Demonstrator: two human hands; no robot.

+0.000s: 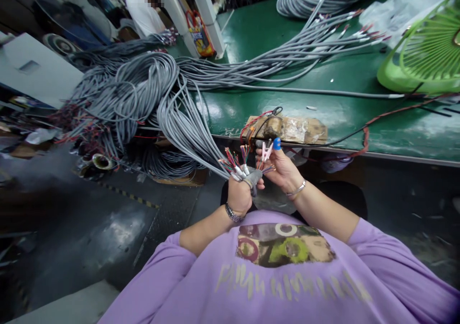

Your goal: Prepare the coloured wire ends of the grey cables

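My left hand is closed in a fist around a bunch of grey cables, whose stripped ends with red, green and blue wires stick up above the fingers. My right hand is right beside it, fingers pinched on a few thin coloured wires from one cable end. A pink clip and a blue cap on one fingertip show at the top of that hand. Both hands are held in front of my chest, just below the bench edge.
A large heap of grey cables hangs off the left end of the green bench. More cable bundles lie across it. A taped block with red and black leads sits at the bench edge. A green plastic basket stands right. Another person is at the back.
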